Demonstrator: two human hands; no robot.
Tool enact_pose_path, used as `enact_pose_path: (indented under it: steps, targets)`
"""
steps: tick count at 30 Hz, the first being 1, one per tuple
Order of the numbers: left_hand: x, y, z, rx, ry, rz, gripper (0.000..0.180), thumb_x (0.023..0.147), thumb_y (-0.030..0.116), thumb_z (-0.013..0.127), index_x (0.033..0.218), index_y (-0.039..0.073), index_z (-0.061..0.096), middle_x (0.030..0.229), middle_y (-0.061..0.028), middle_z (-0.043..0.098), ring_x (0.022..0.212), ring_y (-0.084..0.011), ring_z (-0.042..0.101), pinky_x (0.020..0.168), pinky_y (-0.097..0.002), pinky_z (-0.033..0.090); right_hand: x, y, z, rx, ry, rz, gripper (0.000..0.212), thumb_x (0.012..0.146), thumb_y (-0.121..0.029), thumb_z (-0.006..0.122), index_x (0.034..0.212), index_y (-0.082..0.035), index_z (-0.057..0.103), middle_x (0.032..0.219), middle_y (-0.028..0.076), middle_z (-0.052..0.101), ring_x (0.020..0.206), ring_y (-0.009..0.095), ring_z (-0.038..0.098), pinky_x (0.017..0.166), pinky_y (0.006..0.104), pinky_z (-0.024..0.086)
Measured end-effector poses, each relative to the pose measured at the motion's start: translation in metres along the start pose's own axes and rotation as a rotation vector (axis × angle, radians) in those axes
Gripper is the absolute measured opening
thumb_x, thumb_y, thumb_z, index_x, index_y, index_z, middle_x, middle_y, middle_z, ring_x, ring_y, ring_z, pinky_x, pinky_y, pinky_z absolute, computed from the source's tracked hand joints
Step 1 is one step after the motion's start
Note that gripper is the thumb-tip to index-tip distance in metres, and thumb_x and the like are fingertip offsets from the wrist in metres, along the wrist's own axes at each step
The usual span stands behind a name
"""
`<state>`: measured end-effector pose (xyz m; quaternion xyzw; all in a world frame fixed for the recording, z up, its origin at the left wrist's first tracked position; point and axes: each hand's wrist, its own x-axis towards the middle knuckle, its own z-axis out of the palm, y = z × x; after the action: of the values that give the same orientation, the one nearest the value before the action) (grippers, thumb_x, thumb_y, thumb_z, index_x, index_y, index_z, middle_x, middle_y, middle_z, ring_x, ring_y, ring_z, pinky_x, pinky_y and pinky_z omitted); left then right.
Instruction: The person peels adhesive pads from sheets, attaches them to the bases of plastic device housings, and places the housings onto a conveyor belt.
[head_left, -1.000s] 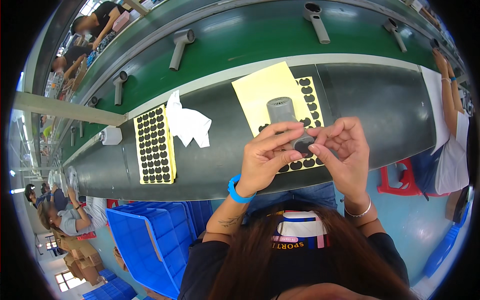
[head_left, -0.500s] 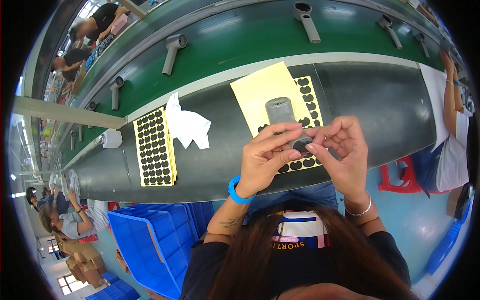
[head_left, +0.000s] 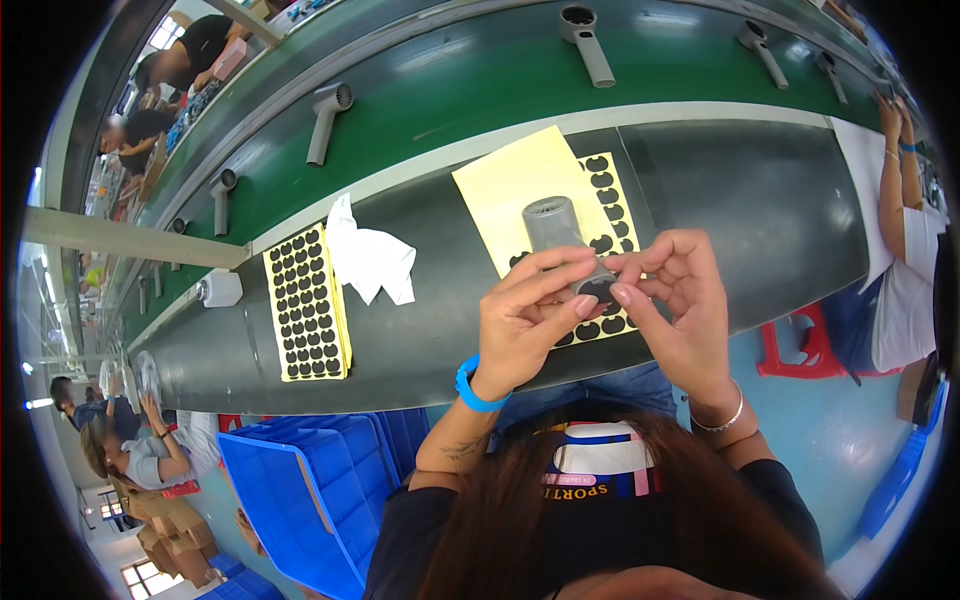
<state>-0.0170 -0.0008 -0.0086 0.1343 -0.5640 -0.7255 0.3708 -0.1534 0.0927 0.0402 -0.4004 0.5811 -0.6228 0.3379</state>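
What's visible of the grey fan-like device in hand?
Plastic-looking, the grey fan-like device has a cylindrical head with a slotted grille and a near end bearing a black pad. It slants over yellow sheets, head at the far end. The left hand and right hand touch the near end; fingers partly hide its middle.

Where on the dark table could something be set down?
The dark table is bare between white cloth and left hand, and more widely between right hand and far-right white sheet. Crowded: the middle, both hands on the grey device over yellow sheets.
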Motion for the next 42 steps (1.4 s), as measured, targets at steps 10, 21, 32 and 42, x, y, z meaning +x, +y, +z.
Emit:
enact_pose_path:
  steps: [10,21,32,42]
  targets:
    - [0.003,0.003,0.003,0.004,-0.003,-0.026,0.032,0.084,-0.011,0.059,0.115,-0.007,0.06,0.126,-0.0184,0.051,0.103,-0.0244,0.062,0.085,-0.0352,0.058,0.005,-0.007,0.0,-0.181,0.032,-0.088,0.033,0.081,0.009,0.062,0.102,-0.003,0.04,0.087,0.008,0.059,0.092,0.015,0.063,0.076,0.0253,0.051]
    - [-0.001,0.01,-0.006,0.083,-0.06,0.003,0.028,0.095,0.0,0.043,0.121,-0.003,0.05,0.129,-0.0181,0.049,0.1,-0.0257,0.063,0.082,-0.0354,0.057,0.01,0.002,-0.001,-0.56,0.021,-0.225,0.044,0.076,-0.014,0.076,0.108,-0.001,0.048,0.099,0.009,0.055,0.092,0.019,0.056,0.081,0.0297,0.043]
    - [0.066,0.014,-0.066,0.317,0.155,0.157,0.014,0.083,-0.003,0.065,0.096,0.0,0.061,0.115,-0.0137,0.058,0.07,-0.0099,0.058,0.055,-0.0217,0.047,0.038,0.099,0.004,-0.615,-0.173,-0.247,0.021,0.081,-0.004,0.067,0.099,-0.002,0.056,0.101,0.012,0.056,0.094,0.026,0.057,0.079,0.0324,0.046]
    - [0.21,-0.034,-0.16,0.633,0.176,0.266,0.038,0.102,0.026,0.04,0.095,0.005,0.07,0.098,-0.0038,0.067,0.064,-0.0069,0.05,0.054,-0.02,0.039,0.034,0.115,0.014,-0.691,-0.08,-0.235,0.017,0.08,0.0,0.064,0.095,-0.002,0.057,0.104,0.013,0.052,0.095,0.03,0.054,0.081,0.0347,0.044]
